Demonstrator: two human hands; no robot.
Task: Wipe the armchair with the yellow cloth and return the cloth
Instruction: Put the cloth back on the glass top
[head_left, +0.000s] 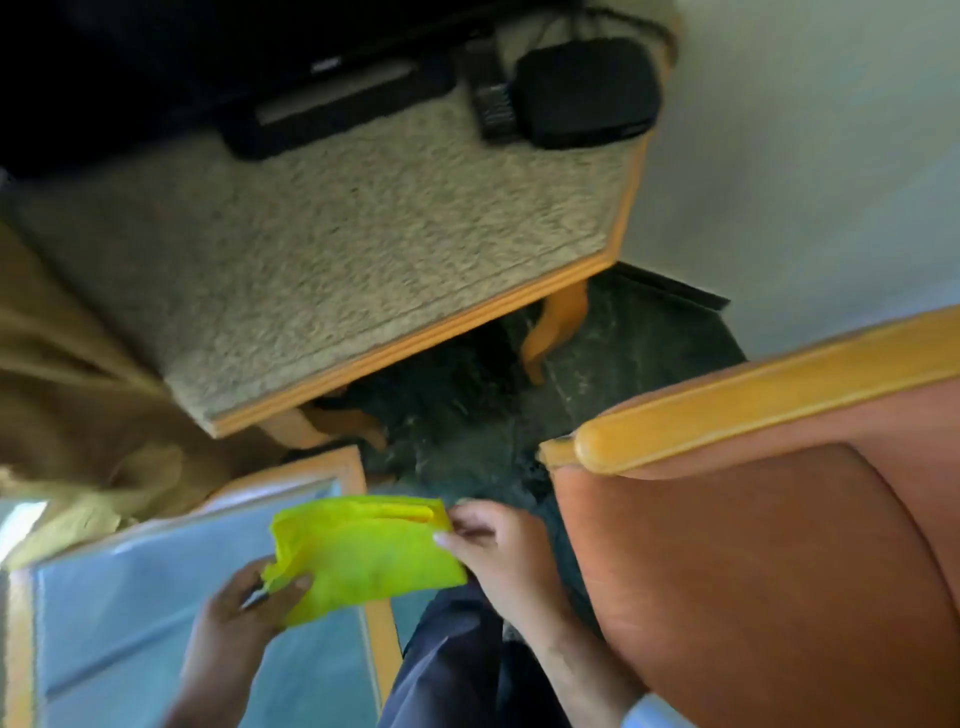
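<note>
The yellow cloth (363, 551) is stretched between both hands, low in the middle of the view, above the corner of a glass-topped table. My left hand (244, 613) pinches its lower left edge. My right hand (498, 551) grips its right edge with thumb on top. The armchair (769, 561), orange-brown upholstery with a light wooden arm rail (753, 410), fills the right side, just right of my right hand. The picture is blurred.
A glass-topped table with a wooden frame (379, 639) lies under the cloth at lower left. Behind it stands a speckled stone-topped wooden table (322, 260) carrying a black box (587, 93), a remote (491, 98) and a TV base. Dark floor lies between.
</note>
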